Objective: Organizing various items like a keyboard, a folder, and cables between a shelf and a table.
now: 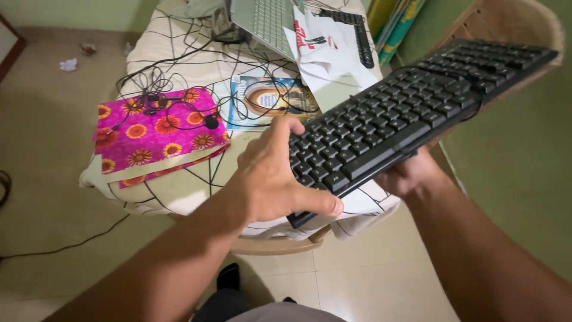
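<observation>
A black computer keyboard (411, 113) is held in the air, tilted up toward the right, above the near edge of a small table. My left hand (271, 179) grips its near left end, thumb under the corner and fingers over the keys. My right hand (408, 175) supports it from underneath, near the middle, mostly hidden by the keyboard.
The table (179, 191) has a cream cloth with black lines. On it lie a pink flowered cloth (158, 134), tangled black cables (179, 65), a blue booklet (268, 98), white papers (328, 50), a silver laptop (265, 21) and a black bar (360, 36). A chair (518, 24) stands at right.
</observation>
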